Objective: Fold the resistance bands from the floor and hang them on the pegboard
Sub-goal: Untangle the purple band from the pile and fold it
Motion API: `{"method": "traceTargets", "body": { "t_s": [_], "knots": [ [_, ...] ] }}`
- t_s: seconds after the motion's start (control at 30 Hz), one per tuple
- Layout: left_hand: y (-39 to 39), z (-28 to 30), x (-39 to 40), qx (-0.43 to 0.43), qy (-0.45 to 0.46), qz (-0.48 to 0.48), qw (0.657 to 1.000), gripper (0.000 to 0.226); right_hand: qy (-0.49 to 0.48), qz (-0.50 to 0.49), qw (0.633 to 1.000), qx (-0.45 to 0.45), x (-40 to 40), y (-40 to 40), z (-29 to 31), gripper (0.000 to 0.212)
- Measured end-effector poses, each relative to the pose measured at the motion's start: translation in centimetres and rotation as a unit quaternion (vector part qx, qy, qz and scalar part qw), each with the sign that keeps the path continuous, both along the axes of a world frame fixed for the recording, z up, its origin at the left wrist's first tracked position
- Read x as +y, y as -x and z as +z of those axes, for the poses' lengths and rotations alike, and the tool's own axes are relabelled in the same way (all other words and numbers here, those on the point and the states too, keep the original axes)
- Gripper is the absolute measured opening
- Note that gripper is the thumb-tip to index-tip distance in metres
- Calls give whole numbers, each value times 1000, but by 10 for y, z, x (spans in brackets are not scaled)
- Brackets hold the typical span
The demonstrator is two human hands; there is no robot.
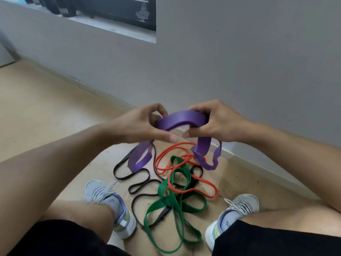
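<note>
Both hands hold the wide purple band [181,119] above the floor [46,111]: left hand [142,124] grips its left bend, right hand [212,122] its right. Smooth, flat loops droop below. Green band [173,200], orange band [184,174] and black band [140,183] lie tangled between the shoes [110,200].

Two bare hands hold a wide purple resistance band above a tangle of other bands on a wooden floor.

Seen from above, the left hand [140,124] and right hand [212,121] grip the purple band [182,119] so it arches between them, its looped ends drooping down on either side. Below, on the light wooden floor [46,111], lie an orange band [193,189], a green band [166,206] and a thin black band [136,183], overlapping one another. A grey sneaker [108,200] sits to the left of the pile and another grey sneaker [234,213] to the right. A grey wall [239,61] rises just behind.
</note>
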State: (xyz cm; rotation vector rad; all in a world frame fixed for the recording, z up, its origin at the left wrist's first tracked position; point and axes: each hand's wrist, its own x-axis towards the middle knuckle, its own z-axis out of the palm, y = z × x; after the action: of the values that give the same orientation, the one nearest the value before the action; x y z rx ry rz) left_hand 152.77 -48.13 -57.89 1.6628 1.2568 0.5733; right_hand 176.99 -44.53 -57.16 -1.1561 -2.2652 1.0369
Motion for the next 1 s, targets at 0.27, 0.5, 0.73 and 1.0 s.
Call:
{"method": "traceTargets", "body": {
  "t_s": [0.27,0.5,0.73,1.0],
  "knots": [
    [-23,16,0,83,-181,44,979,44,64,30,997,-33,-1,-5,0,40],
    [-25,25,-5,-172,-131,104,971,30,46,3,994,-97,-3,-2,-29,25],
    [-4,25,0,-169,-110,137,970,32,24,-65,993,-92,8,-9,-18,36],
    [1,14,5,-64,-128,128,981,56,-54,-101,987,116,3,-9,28,23]
  ]
}}
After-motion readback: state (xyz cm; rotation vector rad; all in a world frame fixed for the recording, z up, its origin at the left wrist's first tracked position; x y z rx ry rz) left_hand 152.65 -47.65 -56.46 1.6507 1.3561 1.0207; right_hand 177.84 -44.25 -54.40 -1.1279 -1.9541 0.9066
